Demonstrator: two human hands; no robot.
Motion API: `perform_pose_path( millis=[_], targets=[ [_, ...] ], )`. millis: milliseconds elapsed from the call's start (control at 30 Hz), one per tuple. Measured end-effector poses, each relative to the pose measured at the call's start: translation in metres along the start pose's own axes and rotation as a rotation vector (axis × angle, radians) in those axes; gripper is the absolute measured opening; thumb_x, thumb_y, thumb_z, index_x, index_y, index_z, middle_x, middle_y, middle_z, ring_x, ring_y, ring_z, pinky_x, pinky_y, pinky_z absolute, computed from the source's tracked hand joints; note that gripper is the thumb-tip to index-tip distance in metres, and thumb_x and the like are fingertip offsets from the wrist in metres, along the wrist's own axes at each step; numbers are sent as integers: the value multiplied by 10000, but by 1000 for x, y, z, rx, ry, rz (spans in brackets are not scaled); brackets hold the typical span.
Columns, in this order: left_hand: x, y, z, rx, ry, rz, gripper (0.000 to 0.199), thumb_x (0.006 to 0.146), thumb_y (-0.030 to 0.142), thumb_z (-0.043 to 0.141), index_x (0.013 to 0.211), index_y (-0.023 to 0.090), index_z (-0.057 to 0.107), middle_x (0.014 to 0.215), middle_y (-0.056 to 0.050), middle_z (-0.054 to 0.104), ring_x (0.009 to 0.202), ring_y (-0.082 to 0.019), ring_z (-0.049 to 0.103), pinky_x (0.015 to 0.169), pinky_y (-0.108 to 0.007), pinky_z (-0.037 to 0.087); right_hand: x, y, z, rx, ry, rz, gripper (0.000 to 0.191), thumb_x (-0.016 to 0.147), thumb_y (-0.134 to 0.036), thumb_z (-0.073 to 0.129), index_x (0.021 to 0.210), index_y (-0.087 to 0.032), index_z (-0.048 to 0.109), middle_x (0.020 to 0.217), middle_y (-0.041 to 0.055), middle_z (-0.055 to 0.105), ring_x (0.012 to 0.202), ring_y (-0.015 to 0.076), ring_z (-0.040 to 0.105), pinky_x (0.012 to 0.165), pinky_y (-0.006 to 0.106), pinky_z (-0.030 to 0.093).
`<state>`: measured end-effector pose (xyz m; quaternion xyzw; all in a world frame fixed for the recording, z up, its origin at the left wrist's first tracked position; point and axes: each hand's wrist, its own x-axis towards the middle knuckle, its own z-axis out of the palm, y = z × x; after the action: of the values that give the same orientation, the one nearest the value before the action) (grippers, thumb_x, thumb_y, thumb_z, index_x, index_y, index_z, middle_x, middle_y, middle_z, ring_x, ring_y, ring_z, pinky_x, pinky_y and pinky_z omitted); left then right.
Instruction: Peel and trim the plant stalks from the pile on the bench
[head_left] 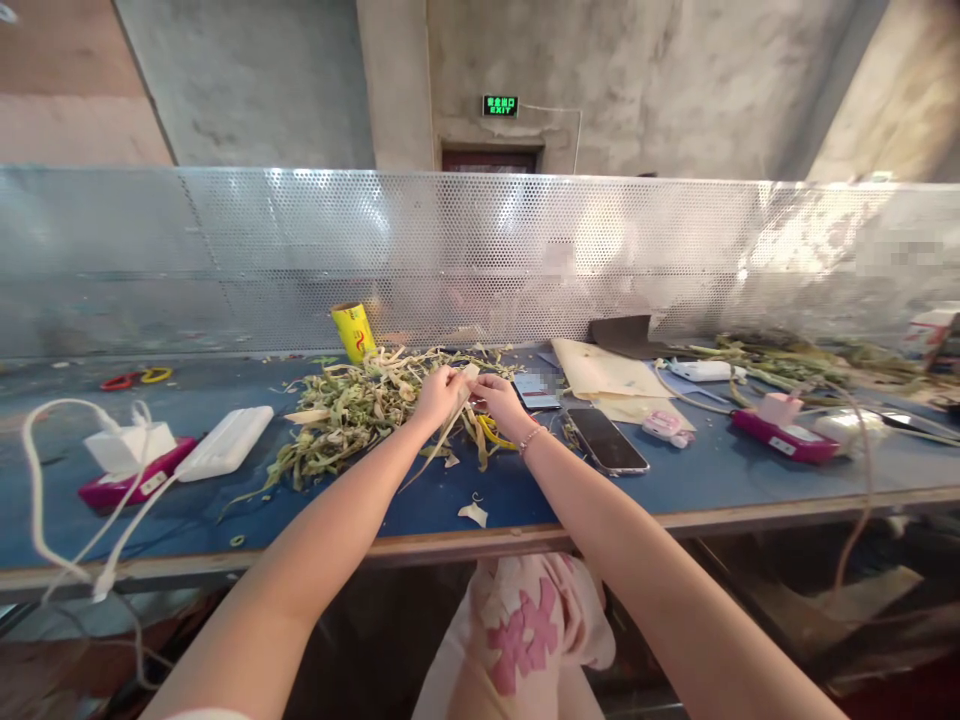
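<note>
My left hand (438, 394) and my right hand (498, 397) meet above the blue table, both with fingers pinched together. Between them is a pale dried leaf (471, 371), and a long thin end of it hangs down below my left hand. Fingertip details are too small to make out. A heap of dried green and tan plants (351, 415) lies under and to the left of my left hand. Close to my right hand are a lit phone (537, 391) and yellow scissors handles (491, 434), partly covered. A leaf scrap (473, 513) lies near the table's front edge.
A dark phone (611, 440), brown paper (600, 370) and a pink packet (667, 428) lie to the right. Power strips (784, 436) with cables sit on both sides. A yellow tube (352, 332) stands before the perforated metal screen (525, 255).
</note>
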<state>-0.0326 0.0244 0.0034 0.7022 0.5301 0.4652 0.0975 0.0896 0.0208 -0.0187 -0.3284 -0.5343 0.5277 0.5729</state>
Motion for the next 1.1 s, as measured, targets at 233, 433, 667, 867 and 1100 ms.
perform_pose_path(
  millis=[233,433,667,867,1100],
  targets=[
    [1,-2,0,-24,20,-15,173,774,252,458,621,171,460,611,-4,540,614,-131,508,610,-242,353,1,1,1,75,-21,24,357,466,-416,705,594,-159,492,554,-54,483,542,60,462,530,198,364],
    [-1,-1,-2,23,-14,31,179,777,266,451,621,179,437,546,22,471,550,-119,453,571,-237,326,3,4,1,11,-31,21,345,500,-425,668,604,-164,469,539,-59,468,522,59,454,501,190,348],
    [-3,-3,-5,81,-129,178,156,769,267,453,645,175,477,578,18,513,557,-112,456,566,-230,328,7,5,-6,-236,58,-165,295,642,-449,530,572,-171,463,478,-58,427,471,64,409,487,209,344],
    [3,-13,-4,-18,-262,196,200,752,345,481,679,163,518,626,-8,577,598,-133,530,592,-245,388,9,5,-13,-293,35,-168,303,620,-467,551,615,-165,527,474,-49,456,458,73,406,468,218,327],
    [1,-12,-5,-113,-267,99,242,670,389,585,703,150,583,672,-43,639,650,-168,592,643,-284,451,8,8,-10,-283,23,-111,325,629,-479,532,671,-157,548,552,-30,495,512,81,452,500,212,374]
  ],
)
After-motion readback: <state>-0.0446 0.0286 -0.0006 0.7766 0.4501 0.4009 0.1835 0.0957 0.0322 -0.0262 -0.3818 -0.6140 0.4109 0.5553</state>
